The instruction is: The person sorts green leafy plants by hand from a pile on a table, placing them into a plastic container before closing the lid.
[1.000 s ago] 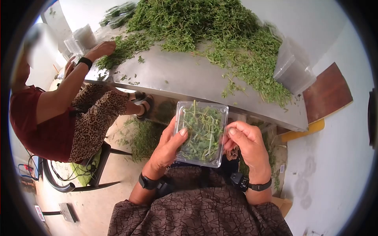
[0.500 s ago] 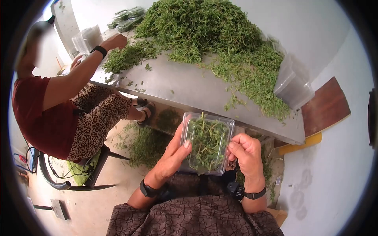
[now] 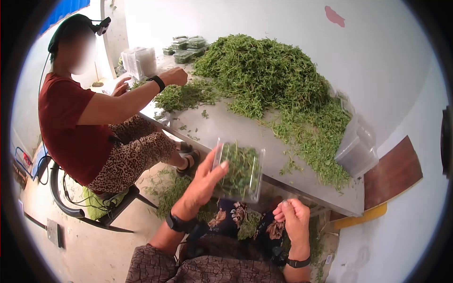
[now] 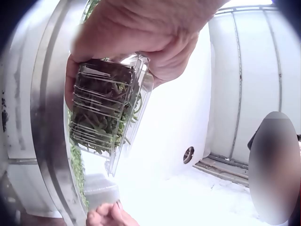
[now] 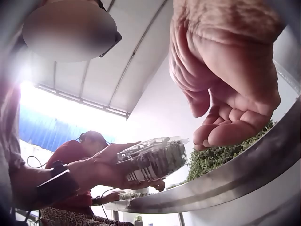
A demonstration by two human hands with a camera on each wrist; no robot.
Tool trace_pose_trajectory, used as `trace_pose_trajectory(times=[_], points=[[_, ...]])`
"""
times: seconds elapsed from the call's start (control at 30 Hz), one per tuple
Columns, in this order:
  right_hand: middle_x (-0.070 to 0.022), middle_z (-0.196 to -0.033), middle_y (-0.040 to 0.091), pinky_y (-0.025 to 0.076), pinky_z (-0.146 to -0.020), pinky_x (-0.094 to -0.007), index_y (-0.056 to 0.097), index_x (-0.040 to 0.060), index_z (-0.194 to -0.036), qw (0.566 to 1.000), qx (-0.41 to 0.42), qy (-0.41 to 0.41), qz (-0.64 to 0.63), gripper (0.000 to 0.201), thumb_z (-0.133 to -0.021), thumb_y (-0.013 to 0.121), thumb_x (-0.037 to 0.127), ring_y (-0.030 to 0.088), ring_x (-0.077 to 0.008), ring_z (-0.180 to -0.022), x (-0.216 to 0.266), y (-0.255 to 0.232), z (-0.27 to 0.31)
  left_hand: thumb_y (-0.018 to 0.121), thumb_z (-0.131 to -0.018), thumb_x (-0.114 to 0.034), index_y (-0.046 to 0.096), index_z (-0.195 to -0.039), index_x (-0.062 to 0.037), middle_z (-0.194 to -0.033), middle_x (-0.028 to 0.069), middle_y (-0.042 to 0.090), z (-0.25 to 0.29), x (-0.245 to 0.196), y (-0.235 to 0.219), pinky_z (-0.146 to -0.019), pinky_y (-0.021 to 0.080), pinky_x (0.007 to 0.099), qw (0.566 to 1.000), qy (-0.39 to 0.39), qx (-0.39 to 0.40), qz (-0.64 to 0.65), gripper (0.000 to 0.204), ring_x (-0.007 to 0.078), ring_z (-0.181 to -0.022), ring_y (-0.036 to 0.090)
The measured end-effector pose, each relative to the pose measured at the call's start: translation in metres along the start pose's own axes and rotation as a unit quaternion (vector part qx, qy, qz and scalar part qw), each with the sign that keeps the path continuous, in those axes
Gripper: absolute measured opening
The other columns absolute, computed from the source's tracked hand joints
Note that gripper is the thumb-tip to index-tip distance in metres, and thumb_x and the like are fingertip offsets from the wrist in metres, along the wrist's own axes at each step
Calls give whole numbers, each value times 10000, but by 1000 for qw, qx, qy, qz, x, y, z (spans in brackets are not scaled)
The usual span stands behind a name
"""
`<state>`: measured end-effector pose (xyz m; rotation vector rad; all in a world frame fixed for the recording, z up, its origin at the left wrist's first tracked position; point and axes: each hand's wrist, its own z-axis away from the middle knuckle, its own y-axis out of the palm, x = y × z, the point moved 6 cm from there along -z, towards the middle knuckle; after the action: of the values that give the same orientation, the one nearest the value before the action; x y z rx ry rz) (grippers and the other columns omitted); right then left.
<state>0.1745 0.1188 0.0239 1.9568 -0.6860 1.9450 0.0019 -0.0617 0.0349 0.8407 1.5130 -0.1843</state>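
Observation:
My left hand grips a clear plastic clamshell box by its left side, thumb over the lid. Green leafy stems fill the box, which hovers in front of the metal table's near edge. In the left wrist view the ribbed underside of the box faces the camera, the leaves pressed against it. To the right of the box and apart from it is my right hand, its fingers loosely curled with nothing in them. The right wrist view shows a gap between its thumb and fingers.
A large heap of green stems covers much of the metal table. Stacked clear boxes stand at the right end, filled boxes at the back left. Another person sits at the left, reaching over the table.
My right hand has let go of the box's right edge and moved down, away from it. The left hand now holds the box alone, tilted differently. The head view has shifted up and left.

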Motion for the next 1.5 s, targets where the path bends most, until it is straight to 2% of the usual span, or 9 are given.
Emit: trace_pose_trajectory(times=[0.23, 0.37, 0.5, 0.6, 0.83, 1.17, 1.23, 1.37, 1.5], points=[[-64, -715, 644, 484, -575, -236, 601, -35, -849, 999, 17, -1, 32, 217, -937, 546, 155, 592, -97, -612, -10, -6, 4, 561, -936, -308, 258, -1446, 1, -1325, 162, 474, -72, -21, -32, -974, 396, 310, 985, 57, -60, -154, 668, 201, -1172, 484], [-65, -705, 647, 481, -562, -233, 608, -37, -836, 999, 8, 13, 42, 209, -932, 551, 140, 590, -96, -593, -29, -21, 3, 472, -970, -396, 274, -1447, -20, -1342, 213, 442, -90, -15, -64, -1028, 356, 343, 954, 94, -171, -226, 639, 252, -1225, 451], [-59, -676, 635, 470, -539, -233, 607, -27, -813, 994, -8, 84, 66, 203, -927, 554, 131, 572, -93, -561, -86, -39, 7, 526, -942, -378, 339, -1414, -10, -1382, 250, 400, -82, -3, -77, -1050, 337, 398, 910, 203, -208, -295, 627, 309, -1278, 411], [-67, -654, 629, 455, -483, -253, 601, -26, -772, 987, -10, 132, 86, 201, -906, 556, 116, 565, -102, -525, -133, -44, 16, 657, -827, -237, 428, -1340, -7, -1352, 280, 385, -52, -15, -56, -1046, 324, 452, 801, 273, -273, -457, 607, 432, -1269, 376], [-72, -628, 624, 420, -381, -277, 616, -15, -787, 977, -32, 186, 101, 172, -896, 557, 104, 560, -117, -467, -176, -48, 29, 731, -768, -242, 497, -1316, -75, -1423, 221, 345, -47, -15, -21, -1087, 235, 489, 683, 330, -242, -605, 619, 390, -1337, 308], [-70, -595, 612, 411, -363, -255, 616, -17, -766, 967, -63, 185, 163, 153, -884, 564, 65, 538, -101, -432, -164, -44, 26, 738, -687, -183, 608, -1166, -109, -1307, 155, 523, -88, -4, 6, -1102, 106, 573, 630, 334, -188, -676, 502, 332, -1319, 375], [-71, -595, 611, 397, -339, -258, 622, -15, -768, 967, -72, 190, 155, 152, -884, 566, 66, 535, -100, -424, -165, -46, 28, 653, -729, -107, 632, -1115, -92, -1295, 159, 536, -90, -6, -4, -1098, 87, 601, 560, 355, -199, -721, 387, 329, -1312, 392], [-62, -598, 614, 405, -345, -259, 628, -4, -783, 962, -100, 221, 126, 141, -884, 575, 79, 538, -95, -427, -170, -56, 35, 600, -746, -44, 636, -1129, -88, -1347, 148, 507, -103, -12, -39, -1120, 73, 564, 556, 314, -222, -737, 388, 314, -1342, 365], [-41, -605, 645, 449, -401, -277, 646, 42, -796, 969, -76, 163, 171, 152, -879, 605, 162, 578, -122, -424, -171, -55, 32, 596, -786, -40, 589, -1234, -96, -1391, 147, 468, -107, -11, -49, -1125, 108, 520, 576, 345, -236, -703, 452, 306, -1353, 354]])
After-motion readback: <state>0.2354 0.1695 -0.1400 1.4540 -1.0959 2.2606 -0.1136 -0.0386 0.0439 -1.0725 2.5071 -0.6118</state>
